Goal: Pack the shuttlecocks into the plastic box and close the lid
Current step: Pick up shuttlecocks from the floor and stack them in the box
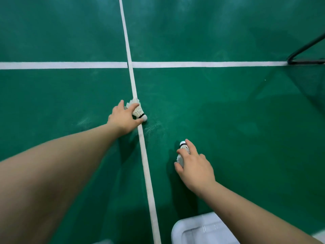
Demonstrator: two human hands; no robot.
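Note:
Two white feathered shuttlecocks lie on the green court floor. My left hand (123, 120) reaches forward and curls its fingers and thumb round one shuttlecock (138, 110), which lies on the white centre line with its cork pointing right. My right hand (195, 164) grips the second shuttlecock (183, 149) lower and to the right, cork pointing away from me, feathers partly hidden under my fingers. The pale plastic box (198, 229) shows at the bottom edge, partly covered by my right forearm; its lid state is unclear.
White court lines (193, 64) cross on the green floor ahead. A black metal frame (306, 50) with dark netting stands at the far right. Open floor stretches to the left and ahead.

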